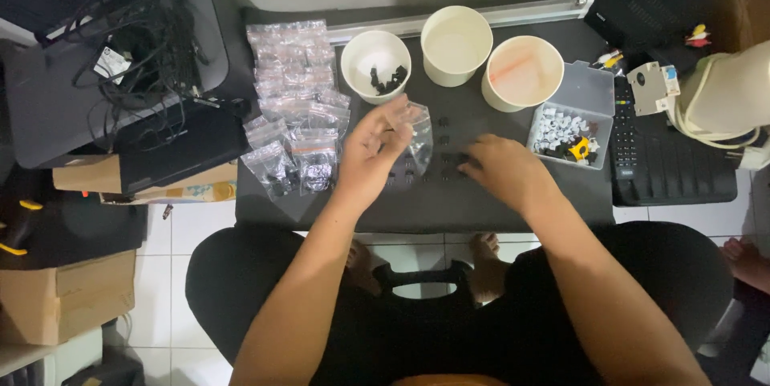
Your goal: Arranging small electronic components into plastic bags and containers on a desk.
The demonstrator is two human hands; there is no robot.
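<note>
Light: dim, cool, flat | Brightest: cups [455, 42] and wall at top | Glare: sheen on bags [297, 81] | Shadows: soft, deep under table [449, 201] | Blur: left hand [370, 153] smeared | Edges: wide-angle bowing, corners dark

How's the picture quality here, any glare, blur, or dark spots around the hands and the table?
Head view: left hand slightly motion-blurred, holding a clear bag that catches glare; small dark parts barely stand out on the black table; right hand sharper; white cups look bright, nearly washed out.

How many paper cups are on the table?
3, in a row at the back of the table: left cup with black bits inside, middle cup, right cup.
</note>
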